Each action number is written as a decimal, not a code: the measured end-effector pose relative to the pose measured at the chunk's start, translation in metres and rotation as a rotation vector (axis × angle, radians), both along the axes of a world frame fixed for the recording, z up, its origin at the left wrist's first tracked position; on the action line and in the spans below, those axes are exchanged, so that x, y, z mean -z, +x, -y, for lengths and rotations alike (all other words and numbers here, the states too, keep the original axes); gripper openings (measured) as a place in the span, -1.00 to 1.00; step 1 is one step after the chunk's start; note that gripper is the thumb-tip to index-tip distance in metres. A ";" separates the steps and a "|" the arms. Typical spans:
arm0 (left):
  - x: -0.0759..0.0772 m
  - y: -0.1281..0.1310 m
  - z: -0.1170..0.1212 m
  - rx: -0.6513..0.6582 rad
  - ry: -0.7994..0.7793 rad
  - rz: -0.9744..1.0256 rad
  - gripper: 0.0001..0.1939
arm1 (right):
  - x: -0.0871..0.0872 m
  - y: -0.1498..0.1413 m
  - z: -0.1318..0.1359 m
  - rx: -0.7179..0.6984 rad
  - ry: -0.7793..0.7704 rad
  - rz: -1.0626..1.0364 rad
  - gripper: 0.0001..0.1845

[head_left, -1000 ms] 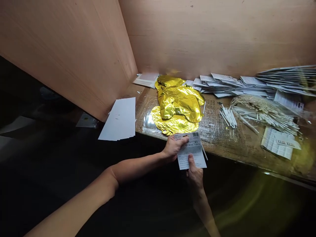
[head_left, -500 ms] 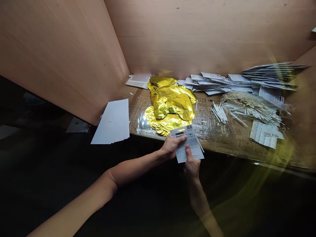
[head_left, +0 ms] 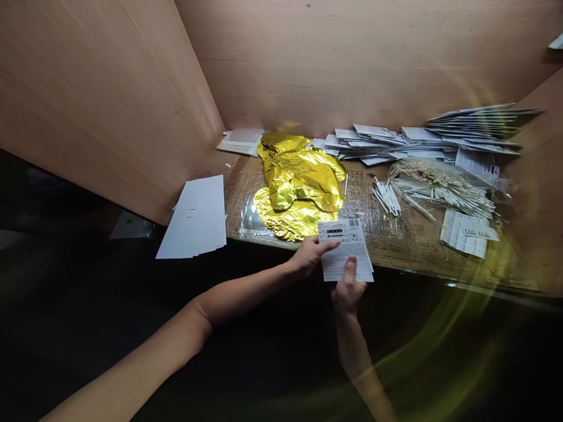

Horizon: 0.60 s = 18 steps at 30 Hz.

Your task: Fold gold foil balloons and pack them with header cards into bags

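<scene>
Between my two hands is a white printed card (head_left: pixel 345 258) with small text, a barcode and a hang hole at its top. My left hand (head_left: pixel 309 256) grips its left edge, thumb on the front face. My right hand (head_left: pixel 349 287) pinches the bottom edge, also with the thumb on top. A second layer shows behind the card's right side; what it is I cannot make out. Just beyond the card lie gold foil balloons (head_left: pixel 303 181), flat and piled on the table's cardboard-covered top (head_left: pixel 369 234).
White sheets (head_left: pixel 193 217) lie at the left by the wooden partition (head_left: pixel 109 88). Stacked printed cards (head_left: pixel 378 140) line the back. Nearer are loose white sticks (head_left: pixel 386 197), a bag of sticks (head_left: pixel 457 190) and a folded leaflet (head_left: pixel 466 233).
Both hands have shifted slightly right with the card, which is now more upright in view. The camera view has moved a little. My grip looks the same.
</scene>
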<state>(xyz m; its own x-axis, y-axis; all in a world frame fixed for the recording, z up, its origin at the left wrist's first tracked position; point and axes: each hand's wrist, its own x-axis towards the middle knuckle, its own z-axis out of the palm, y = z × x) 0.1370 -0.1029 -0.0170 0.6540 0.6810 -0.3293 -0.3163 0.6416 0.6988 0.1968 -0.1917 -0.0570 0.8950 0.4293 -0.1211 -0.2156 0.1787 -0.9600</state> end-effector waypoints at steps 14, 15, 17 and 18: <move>-0.001 0.020 0.011 -0.140 -0.148 0.116 -0.43 | 0.008 -0.009 0.003 0.109 -0.121 0.005 -0.25; -0.001 0.020 0.011 -0.140 -0.156 0.113 -0.42 | 0.009 -0.010 0.004 0.131 -0.151 0.015 -0.25; 0.001 0.020 0.012 -0.130 -0.180 0.105 -0.42 | 0.009 -0.012 0.003 0.185 -0.180 0.004 -0.24; 0.003 0.020 0.014 -0.125 -0.185 0.096 -0.43 | 0.009 -0.014 0.002 0.207 -0.178 -0.020 -0.22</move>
